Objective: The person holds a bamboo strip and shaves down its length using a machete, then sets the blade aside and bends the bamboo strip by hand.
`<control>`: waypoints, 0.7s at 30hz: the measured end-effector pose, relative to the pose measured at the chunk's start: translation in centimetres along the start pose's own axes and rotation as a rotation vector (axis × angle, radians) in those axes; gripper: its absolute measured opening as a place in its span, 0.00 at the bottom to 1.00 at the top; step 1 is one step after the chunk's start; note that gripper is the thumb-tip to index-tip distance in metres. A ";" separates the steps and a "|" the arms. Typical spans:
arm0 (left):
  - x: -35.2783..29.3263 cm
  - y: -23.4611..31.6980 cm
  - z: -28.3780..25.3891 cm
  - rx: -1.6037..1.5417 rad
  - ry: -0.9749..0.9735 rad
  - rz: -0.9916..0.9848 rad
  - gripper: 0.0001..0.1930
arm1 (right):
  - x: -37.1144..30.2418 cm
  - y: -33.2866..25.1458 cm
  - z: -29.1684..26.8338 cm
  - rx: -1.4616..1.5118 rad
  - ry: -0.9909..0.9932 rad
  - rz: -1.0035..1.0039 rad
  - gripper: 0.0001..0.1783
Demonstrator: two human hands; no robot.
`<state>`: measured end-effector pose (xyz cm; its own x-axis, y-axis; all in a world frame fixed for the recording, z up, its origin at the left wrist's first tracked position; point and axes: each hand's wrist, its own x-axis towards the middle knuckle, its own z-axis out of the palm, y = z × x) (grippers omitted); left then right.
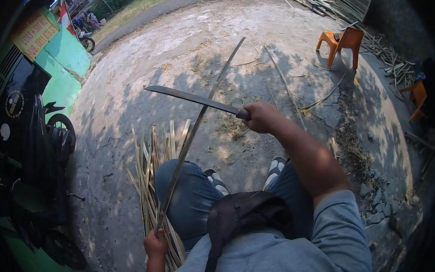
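My right hand [263, 117] is closed round the handle of a machete [187, 96], held out in front with its long dark blade pointing left. Low at the left, my left hand [156, 244] grips the near end of a long bamboo strip [186, 147]. The strip slants up and away to the right, passing over my left knee. Blade and strip cross near the middle of the view; whether they touch I cannot tell. Beside my left leg lies a bundle of split bamboo strips [144, 163], partly hidden by my knee and left hand.
A dark motorcycle [33, 132] stands at the left by a green wall [54, 73]. An orange plastic chair [346, 41] is at the far right, another orange chair [416, 96] nearer the edge. Bamboo pieces [397, 67] pile along the right wall; thin strips [283, 77] lie on the cracked concrete.
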<state>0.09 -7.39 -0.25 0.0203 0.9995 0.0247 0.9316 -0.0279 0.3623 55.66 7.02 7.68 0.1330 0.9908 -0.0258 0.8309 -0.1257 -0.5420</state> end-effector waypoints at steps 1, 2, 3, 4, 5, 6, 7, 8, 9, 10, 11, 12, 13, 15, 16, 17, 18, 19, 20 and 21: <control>-0.1 0.3 -0.2 -0.003 -0.005 -0.009 0.41 | -0.2 -0.1 0.0 -0.001 -0.019 -0.033 0.10; -0.1 0.6 -0.2 -0.006 -0.011 -0.018 0.41 | -0.3 -0.1 0.1 -0.002 -0.039 -0.066 0.10; 0.0 0.8 -0.2 -0.006 -0.014 -0.014 0.41 | -0.4 -0.2 0.4 -0.002 -0.038 -0.061 0.10; 0.0 1.0 -0.2 -0.009 -0.013 -0.017 0.41 | -0.6 -0.6 0.8 -0.062 -0.073 -0.143 0.09; 0.0 1.0 -0.2 -0.012 -0.011 -0.020 0.42 | -0.7 -1.1 1.2 -0.121 -0.109 -0.225 0.09; -0.1 0.8 -0.1 -0.010 -0.014 -0.021 0.42 | -0.9 -1.6 1.5 -0.119 -0.112 -0.223 0.09; -0.2 0.4 0.1 0.017 0.001 -0.029 0.42 | -1.2 -2.9 1.2 -0.169 -0.135 -0.252 0.09; -0.2 0.0 0.2 0.043 0.017 -0.039 0.41 | -1.3 -3.7 1.1 -0.218 -0.159 -0.283 0.09; -0.1 -0.3 0.5 0.046 0.021 -0.045 0.41 | -0.5 -3.2 1.8 -0.238 -0.152 -0.298 0.09; -0.1 -0.3 0.7 0.036 0.031 -0.044 0.41 | 0.1 -2.7 1.7 -0.237 -0.155 -0.305 0.09; -0.2 -0.3 0.8 0.025 0.036 -0.042 0.41 | 0.5 -2.0 1.2 -0.216 -0.147 -0.249 0.10; -0.4 -0.4 0.7 0.024 0.037 -0.047 0.41 | 0.9 -1.1 0.8 -0.196 -0.139 -0.194 0.10; -0.2 -0.2 0.9 0.014 0.044 -0.034 0.42 | 1.4 0.5 0.9 -0.120 -0.078 -0.132 0.10; 0.1 0.0 1.0 -0.002 0.059 -0.021 0.42 | 2.3 3.2 0.7 0.052 -0.002 -0.001 0.12; 0.2 -0.1 0.8 0.002 0.053 -0.015 0.42 | 2.5 3.9 0.8 0.123 0.056 0.031 0.13; 0.3 0.0 0.6 0.004 0.046 -0.006 0.41 | 2.5 4.6 0.9 0.120 0.060 0.033 0.13; 0.4 0.2 0.4 0.000 0.045 0.000 0.41 | 2.4 5.4 1.1 0.174 0.068 0.023 0.13; 0.5 0.3 0.0 -0.015 0.004 -0.009 0.41 | 2.3 5.6 1.2 0.230 0.073 0.011 0.12; 0.4 0.3 -0.2 -0.029 -0.038 -0.022 0.41 | 1.8 4.4 0.6 0.230 0.073 0.010 0.12; 0.4 0.0 -0.1 -0.029 -0.038 -0.023 0.41 | 1.3 3.1 0.2 0.218 0.009 -0.021 0.12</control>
<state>0.09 -6.96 -0.16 0.0135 0.9997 -0.0190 0.9210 -0.0051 0.3896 58.33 7.90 5.81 0.1224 0.9925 -0.0053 0.6975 -0.0898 -0.7110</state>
